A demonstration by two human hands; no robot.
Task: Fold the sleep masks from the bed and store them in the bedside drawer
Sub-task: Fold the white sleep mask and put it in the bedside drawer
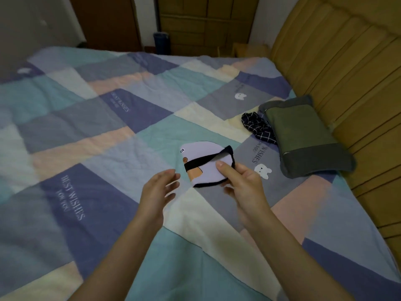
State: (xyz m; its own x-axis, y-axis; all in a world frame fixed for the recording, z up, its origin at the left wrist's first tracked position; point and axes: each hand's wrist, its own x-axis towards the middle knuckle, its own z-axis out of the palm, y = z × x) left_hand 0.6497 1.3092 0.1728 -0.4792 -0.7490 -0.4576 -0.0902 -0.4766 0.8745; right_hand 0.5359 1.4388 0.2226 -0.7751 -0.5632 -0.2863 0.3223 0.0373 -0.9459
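Observation:
A folded white sleep mask (201, 157) with a black strap across it and a brown cartoon print is held above the patchwork bedspread (108, 131). My right hand (243, 183) pinches its right edge, thumb on top. Just left of the mask, my left hand (160, 190) hovers with fingers spread and nothing in it, not touching the mask. A dark checked piece of fabric (258, 127) lies crumpled on the bed farther right, next to the pillow; whether it is another mask I cannot tell. No drawer is visible.
A green and grey pillow (303, 135) rests against the tan padded headboard (351, 68) on the right. Wooden cabinets (206, 22) and a dark blue bin (161, 41) stand beyond the bed's far edge.

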